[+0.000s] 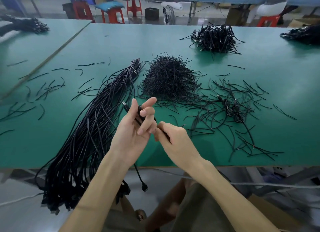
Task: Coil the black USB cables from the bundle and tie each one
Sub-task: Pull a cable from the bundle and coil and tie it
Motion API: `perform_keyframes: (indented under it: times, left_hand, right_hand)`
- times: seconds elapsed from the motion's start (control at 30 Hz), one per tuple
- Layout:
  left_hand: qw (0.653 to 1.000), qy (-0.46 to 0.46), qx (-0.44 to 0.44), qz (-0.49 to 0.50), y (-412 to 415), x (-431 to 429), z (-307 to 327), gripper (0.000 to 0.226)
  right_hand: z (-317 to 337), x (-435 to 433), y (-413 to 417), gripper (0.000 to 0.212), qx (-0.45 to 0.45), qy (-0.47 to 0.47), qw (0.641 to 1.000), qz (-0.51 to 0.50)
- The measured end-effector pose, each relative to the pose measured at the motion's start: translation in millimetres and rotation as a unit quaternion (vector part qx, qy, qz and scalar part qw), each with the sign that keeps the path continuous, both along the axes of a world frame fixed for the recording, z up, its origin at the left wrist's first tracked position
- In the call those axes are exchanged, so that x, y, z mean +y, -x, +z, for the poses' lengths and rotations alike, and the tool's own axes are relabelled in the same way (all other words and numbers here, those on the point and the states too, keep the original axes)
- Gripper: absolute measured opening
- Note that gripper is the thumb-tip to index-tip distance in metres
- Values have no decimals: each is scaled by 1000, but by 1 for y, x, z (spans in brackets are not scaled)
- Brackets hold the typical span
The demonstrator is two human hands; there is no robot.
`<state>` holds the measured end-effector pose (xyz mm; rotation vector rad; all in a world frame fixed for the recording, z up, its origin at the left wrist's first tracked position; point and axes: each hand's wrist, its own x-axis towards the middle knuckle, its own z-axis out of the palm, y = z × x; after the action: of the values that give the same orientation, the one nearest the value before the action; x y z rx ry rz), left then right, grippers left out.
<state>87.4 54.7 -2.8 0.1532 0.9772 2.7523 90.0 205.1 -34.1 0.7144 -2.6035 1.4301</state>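
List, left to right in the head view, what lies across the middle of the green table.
Scattered loose ties, bundle of black USB cables, heap of black ties, coiled cables.

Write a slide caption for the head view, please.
Left hand and right hand hold a cable over the table, beside the bundle.
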Motion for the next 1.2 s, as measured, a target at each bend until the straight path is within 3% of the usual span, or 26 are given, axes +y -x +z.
perform_keyframes:
  times: [0.2, 0.37, 0.57, 0.8, 1.0, 1.2]
  left_hand:
    - [999, 38, -18, 23, 1, 0, -3, 45]
    - [998, 39, -25, 39, 0, 4, -9, 43]
    - [995, 82, -27, 47, 0, 10, -11, 40]
    - [996, 91, -9, 14, -5, 18, -13, 41]
    - [966, 230, 81, -83, -7, 1, 2, 38]
    - [954, 263, 85, -112, -8, -10, 8, 41]
  right_hand:
    - [2, -3, -4, 18, -32, 14, 999, 12]
    - [8, -4, -5, 48, -51, 56, 996, 36]
    - [12, -13, -8, 64, -141, 177, 973, 35]
    - [7, -17, -1, 24, -158, 236, 959, -8]
    - [1, -17, -11, 24, -117, 290, 949, -41]
    - [-1, -19, -14, 14, -92, 298, 947, -72]
